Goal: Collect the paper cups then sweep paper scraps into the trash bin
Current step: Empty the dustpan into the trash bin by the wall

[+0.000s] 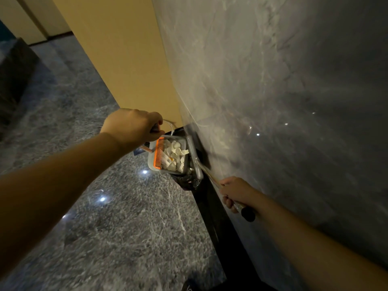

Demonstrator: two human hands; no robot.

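1. The left hand (134,126) is clenched round the dustpan handle, holding the dustpan (168,154) above the black-lined trash bin (186,181).
2. The right hand (235,193) grasps the broom (194,158) stick, its head just beside the pan.
3. White paper scraps (174,155) fill the pan.
4. Risk, as I judge it: tilting off-centre spills scraps onto the marble floor (126,217) by the wall (273,101).

no legible text, no labels, no brands, no numbers
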